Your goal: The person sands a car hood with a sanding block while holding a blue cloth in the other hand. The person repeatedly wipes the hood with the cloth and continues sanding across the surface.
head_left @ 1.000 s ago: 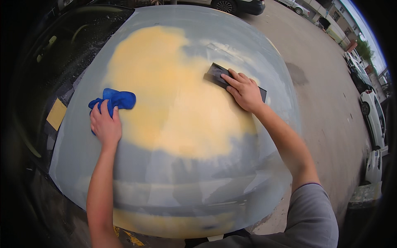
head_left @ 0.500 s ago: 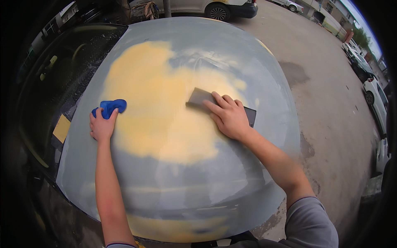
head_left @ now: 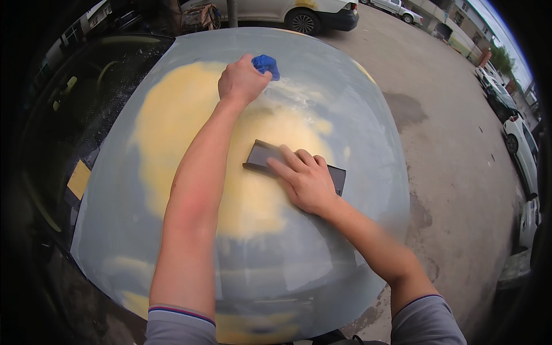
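Note:
A car hood (head_left: 299, 256), grey with a large pale yellow filler patch (head_left: 167, 115), lies spread out below me. My left hand (head_left: 242, 81) is over its far part, closed round a crumpled blue cloth (head_left: 266, 66) beside whitish smears. On the patch's right half rests a long dark grey sanding block (head_left: 259, 156). My right hand (head_left: 307, 177) grips the block from above, with fingers bent over it; its palm hides part of the block. My left forearm crosses over the yellow patch.
The dark windshield (head_left: 86, 98) borders the hood on the left, with a yellow sheet (head_left: 79, 179) at its edge. A white car (head_left: 310, 17) stands beyond the hood. Concrete ground (head_left: 454, 155) runs along the right, with parked cars (head_left: 520, 138) farther off.
My left hand has moved from the hood's left side to its far part, carrying the blue cloth. The sanding block in my right hand has shifted slightly left and nearer.

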A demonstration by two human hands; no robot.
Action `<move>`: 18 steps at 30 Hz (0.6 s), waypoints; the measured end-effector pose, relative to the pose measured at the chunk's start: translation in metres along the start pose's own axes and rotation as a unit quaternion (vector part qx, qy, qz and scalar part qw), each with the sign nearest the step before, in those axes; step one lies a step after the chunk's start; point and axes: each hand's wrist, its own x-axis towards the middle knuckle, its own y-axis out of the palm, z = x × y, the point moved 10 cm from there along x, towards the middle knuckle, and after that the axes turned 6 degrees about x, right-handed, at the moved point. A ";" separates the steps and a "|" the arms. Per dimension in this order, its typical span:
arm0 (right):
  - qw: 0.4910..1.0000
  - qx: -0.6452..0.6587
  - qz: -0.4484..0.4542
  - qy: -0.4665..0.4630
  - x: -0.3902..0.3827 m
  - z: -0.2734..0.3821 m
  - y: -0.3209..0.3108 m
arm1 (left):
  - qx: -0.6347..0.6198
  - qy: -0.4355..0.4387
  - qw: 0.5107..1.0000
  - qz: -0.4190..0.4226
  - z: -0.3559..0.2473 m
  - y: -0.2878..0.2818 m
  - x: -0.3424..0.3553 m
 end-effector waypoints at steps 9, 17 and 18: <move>0.998 -0.022 0.001 0.053 0.032 -0.055 0.007 | 0.060 0.052 0.995 -0.056 0.083 -0.040 -0.046; 0.990 -0.059 0.030 0.126 0.136 -0.149 0.004 | 0.150 -0.006 0.982 -0.117 0.260 -0.073 -0.169; 0.992 -0.070 0.001 0.107 0.141 -0.149 0.000 | 0.130 0.006 0.983 -0.129 0.251 -0.075 -0.162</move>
